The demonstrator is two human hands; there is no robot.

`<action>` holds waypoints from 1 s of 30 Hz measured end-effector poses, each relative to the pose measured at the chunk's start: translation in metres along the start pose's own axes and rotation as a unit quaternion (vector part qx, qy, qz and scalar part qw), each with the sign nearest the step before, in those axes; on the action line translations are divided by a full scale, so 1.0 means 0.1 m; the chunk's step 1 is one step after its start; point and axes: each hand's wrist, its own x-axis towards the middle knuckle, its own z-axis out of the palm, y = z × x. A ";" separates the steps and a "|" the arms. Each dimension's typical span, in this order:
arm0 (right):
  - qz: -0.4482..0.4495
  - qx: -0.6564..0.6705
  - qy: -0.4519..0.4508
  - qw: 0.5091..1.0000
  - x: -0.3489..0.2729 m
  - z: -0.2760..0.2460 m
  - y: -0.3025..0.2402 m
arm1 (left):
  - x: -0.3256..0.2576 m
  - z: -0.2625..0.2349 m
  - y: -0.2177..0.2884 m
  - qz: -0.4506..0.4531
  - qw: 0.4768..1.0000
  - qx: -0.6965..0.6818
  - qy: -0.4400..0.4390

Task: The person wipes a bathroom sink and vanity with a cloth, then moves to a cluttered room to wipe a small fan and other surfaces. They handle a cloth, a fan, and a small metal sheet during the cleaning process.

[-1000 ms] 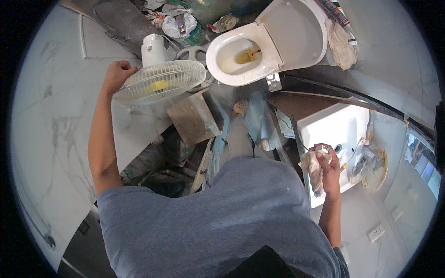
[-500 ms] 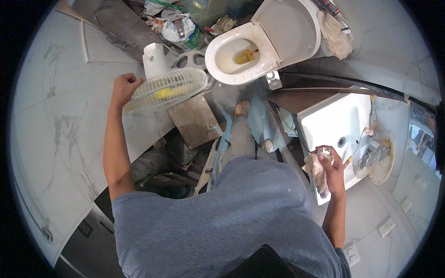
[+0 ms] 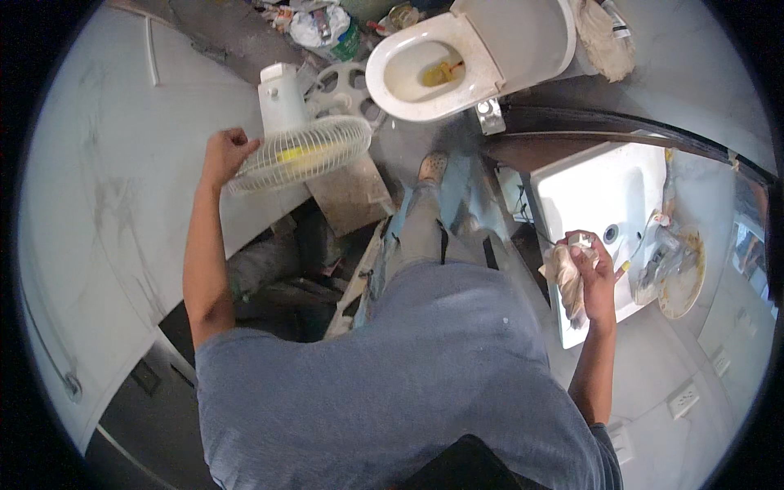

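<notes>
Nearest, a grey-blue T-shirt (image 3: 367,367), with light grey trousers (image 3: 415,233) just beyond. Near on the right, the right hand (image 3: 600,282), clamped on a crumpled off-white rag (image 3: 566,282), loose folds hanging from the left side of the grasp. Held over the near left part of a white rectangular washbasin (image 3: 572,180), just short of a round drain (image 3: 611,233). Just right of the basin, clear plastic wrapping (image 3: 657,260) against an oval dish (image 3: 682,286) with a yellow-stained rim. On the wall at near right, a white socket (image 3: 684,400).

Farther out on the left, the left hand (image 3: 227,157), curled, at the rim of a white electric fan (image 3: 335,151); cannot tell, with so much blur there, whether clamped on the rim or merely resting against it. Through the wire guard, a yellow patch (image 3: 292,153); behind it, a white motor housing (image 3: 282,98). Just right of and below the guard, a dusty brown board (image 3: 351,196); farther right, a perforated clog (image 3: 433,167).

Far and central, a white toilet (image 3: 482,69), lid raised, with a yellow item (image 3: 439,75) in the bowl. To its right, a beige cloth (image 3: 604,41); far left, a white plastic bag (image 3: 318,28).
</notes>
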 end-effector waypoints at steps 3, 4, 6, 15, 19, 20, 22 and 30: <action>0.005 0.036 -0.012 0.999 0.07 0.00 0.10 | 0.11 -0.01 0.01 -0.012 1.000 0.012 -0.007; 0.003 0.016 -0.025 1.000 0.11 -0.03 0.20 | 0.11 -0.01 0.04 -0.021 1.000 0.017 -0.006; 0.000 -0.019 -0.050 0.999 0.23 -0.09 0.48 | 0.19 -0.02 0.11 -0.019 1.000 0.018 0.005; -0.007 -0.036 -0.072 0.997 0.43 -0.25 1.08 | 0.45 0.09 0.54 -0.011 0.999 0.022 0.026; -0.015 -0.012 -0.074 0.997 0.44 -0.24 1.07 | 0.51 0.09 0.61 -0.016 1.000 0.019 0.015; -0.014 -0.017 -0.069 0.997 0.43 -0.24 1.11 | 0.52 0.09 0.59 -0.010 1.000 0.015 0.008; -0.019 -0.022 -0.067 0.997 0.42 -0.23 1.12 | 0.58 0.09 0.55 0.007 1.000 0.010 -0.003; -0.034 -0.058 -0.042 0.997 0.41 -0.20 1.08 | 0.26 -0.18 0.52 -0.045 0.999 -0.012 -0.019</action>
